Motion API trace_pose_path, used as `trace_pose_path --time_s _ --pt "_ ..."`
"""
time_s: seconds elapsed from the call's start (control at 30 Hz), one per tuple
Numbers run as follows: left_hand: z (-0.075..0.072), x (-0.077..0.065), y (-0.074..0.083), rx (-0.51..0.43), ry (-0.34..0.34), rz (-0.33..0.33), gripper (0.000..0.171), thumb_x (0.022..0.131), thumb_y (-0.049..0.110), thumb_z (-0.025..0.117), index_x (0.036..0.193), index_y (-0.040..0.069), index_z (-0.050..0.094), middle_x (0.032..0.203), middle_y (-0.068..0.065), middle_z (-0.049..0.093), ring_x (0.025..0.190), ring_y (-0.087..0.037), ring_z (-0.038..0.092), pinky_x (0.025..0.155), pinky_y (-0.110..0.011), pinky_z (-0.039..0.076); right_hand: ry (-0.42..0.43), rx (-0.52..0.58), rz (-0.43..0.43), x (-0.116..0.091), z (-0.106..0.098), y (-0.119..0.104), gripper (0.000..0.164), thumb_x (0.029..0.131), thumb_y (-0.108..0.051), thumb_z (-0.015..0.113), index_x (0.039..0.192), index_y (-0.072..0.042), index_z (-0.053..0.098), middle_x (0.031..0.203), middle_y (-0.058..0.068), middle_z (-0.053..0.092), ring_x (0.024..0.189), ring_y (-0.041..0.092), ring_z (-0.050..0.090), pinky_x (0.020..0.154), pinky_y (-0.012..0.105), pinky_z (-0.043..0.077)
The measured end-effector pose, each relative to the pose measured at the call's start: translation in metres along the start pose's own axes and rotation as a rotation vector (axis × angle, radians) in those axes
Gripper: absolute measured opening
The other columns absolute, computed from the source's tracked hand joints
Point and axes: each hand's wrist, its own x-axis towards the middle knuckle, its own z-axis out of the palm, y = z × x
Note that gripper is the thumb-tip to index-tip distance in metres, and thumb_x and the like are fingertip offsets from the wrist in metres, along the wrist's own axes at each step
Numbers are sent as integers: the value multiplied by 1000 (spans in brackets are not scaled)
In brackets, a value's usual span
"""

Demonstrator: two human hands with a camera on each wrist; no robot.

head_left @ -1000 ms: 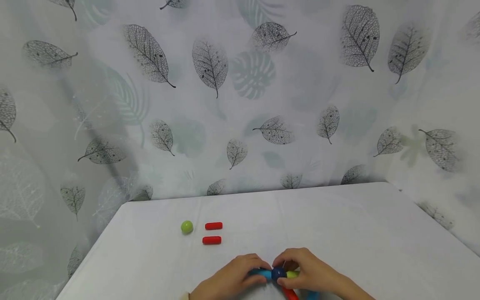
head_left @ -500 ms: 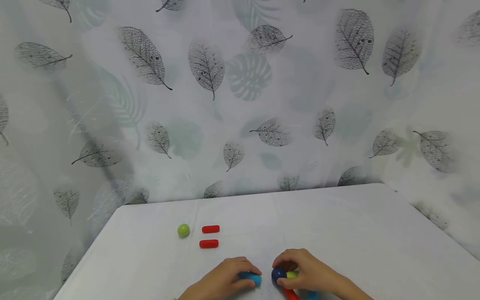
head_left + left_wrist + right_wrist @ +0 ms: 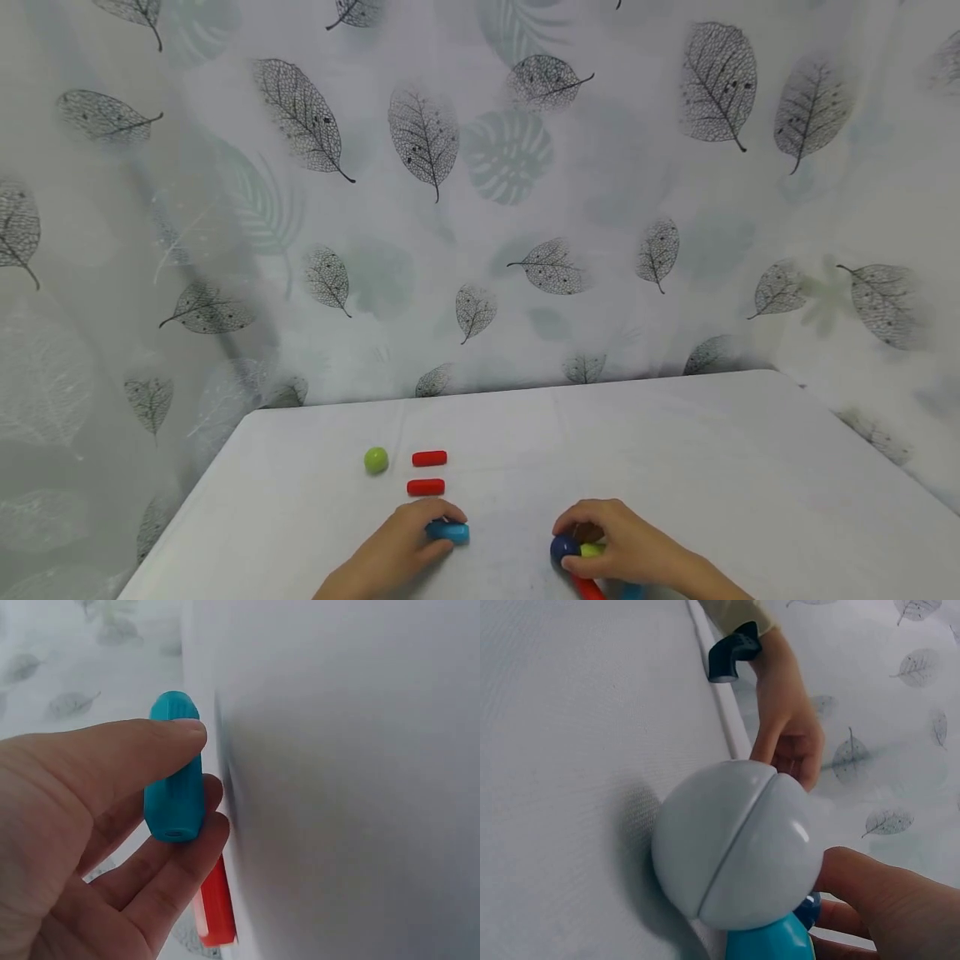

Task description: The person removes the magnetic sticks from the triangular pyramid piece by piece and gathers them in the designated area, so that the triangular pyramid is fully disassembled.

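Note:
My left hand (image 3: 397,542) pinches a light blue rod (image 3: 450,533) with a hollow end; in the left wrist view the thumb lies across the rod (image 3: 175,802). To the right, my right hand (image 3: 618,542) grips a dark blue ball (image 3: 564,548) beside a yellow-green rod (image 3: 592,550). A red rod (image 3: 587,587) runs from the ball towards the near side, and a second blue rod (image 3: 632,592) shows under the right wrist. Close in the right wrist view, a white ball (image 3: 735,847) with a seam meets a light blue rod (image 3: 772,945).
Beyond the left hand on the white table (image 3: 712,467) lie two red rods (image 3: 426,487) and a green ball (image 3: 376,460). A leaf-patterned curtain (image 3: 480,208) hangs behind the table's far edge.
The left hand's light blue rod, earlier against the dark blue ball, has come away from it and moved left towards the red rods. The right hand stays with the ball.

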Motion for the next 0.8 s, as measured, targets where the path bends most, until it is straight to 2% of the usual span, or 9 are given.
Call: trace_pose_path --time_s 0.1,0.23,0.5,0.7,0.8 --pt "-5 -1 -4 16 14 -45 21 89 10 70 109 14 65 100 12 64 89 -1 55 87 -24 51 -4 13 -2 -1 1 2 25 89 -20 70 107 -2 67 102 -8 64 86 0 60 75 19 53" --pt "-9 -3 -8 67 26 -64 21 87 10 71 108 13 66 99 11 64 87 -2 55 86 -27 52 -4 16 8 -2 2 2 26 89 -20 70 107 -3 67 101 -9 64 87 0 59 75 20 53" --pt "-17 -9 -11 190 42 -156 23 86 16 73 108 12 67 102 7 64 89 -11 54 88 -39 53 -11 -58 7 2 1 -2 25 90 -24 70 108 -7 67 102 -12 63 88 -1 57 77 22 53" --pt "-16 -6 -12 165 25 -194 28 86 21 74 111 11 66 104 5 63 91 -14 55 88 -42 53 -32 -68 5 -2 -5 -4 26 93 -25 67 111 -6 66 102 -10 64 88 -1 57 74 23 53" --pt "-14 -4 -10 171 37 -200 30 86 23 74 113 12 65 104 5 63 90 -11 56 87 -40 54 -45 -62 -10 -5 -10 -5 26 94 -22 66 112 -4 65 101 -8 65 86 -2 58 72 23 53"
